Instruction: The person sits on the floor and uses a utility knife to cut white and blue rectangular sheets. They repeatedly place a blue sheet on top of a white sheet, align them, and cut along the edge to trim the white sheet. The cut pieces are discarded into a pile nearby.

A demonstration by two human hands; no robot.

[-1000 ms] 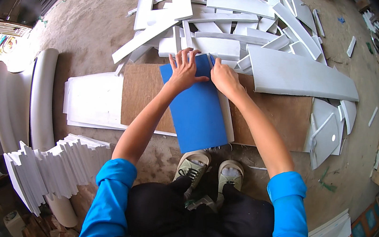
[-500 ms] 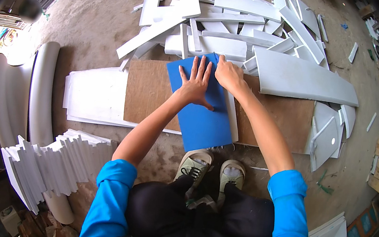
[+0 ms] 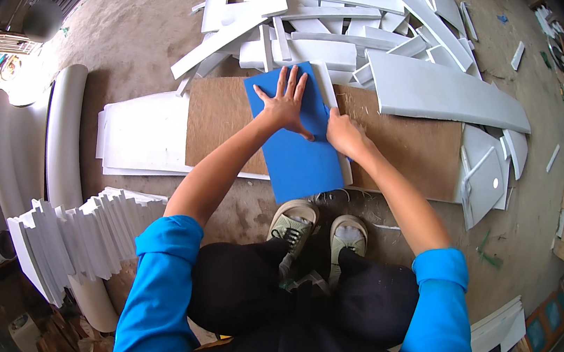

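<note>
A flat blue rectangular sheet [image 3: 304, 168] lies at a slant over a white foam-like sheet [image 3: 324, 83], whose strip shows along the blue one's right edge. My left hand [image 3: 282, 109] presses on the blue sheet with its fingers spread. At that sheet's right edge, about halfway down, my right hand [image 3: 347, 136] is closed in a grip. A small dark-blue bit shows by its fingertips, but what it holds is mostly hidden. Under both sheets is a brown wooden board [image 3: 405, 145].
Beyond the board lies a heap of white offcuts [image 3: 347, 15], with a large curved white piece [image 3: 447, 91] overlapping the board. White sheets [image 3: 143, 134] stick out at left. A stack of white strips [image 3: 77, 235] and a rolled sheet [image 3: 65, 135] stand left. My shoes [image 3: 294, 223] are close to the board.
My right hand has slid down along the blue sheet's right edge, from its top corner toward me. My left hand stays pressed on the sheet. The whole view has shifted slightly.
</note>
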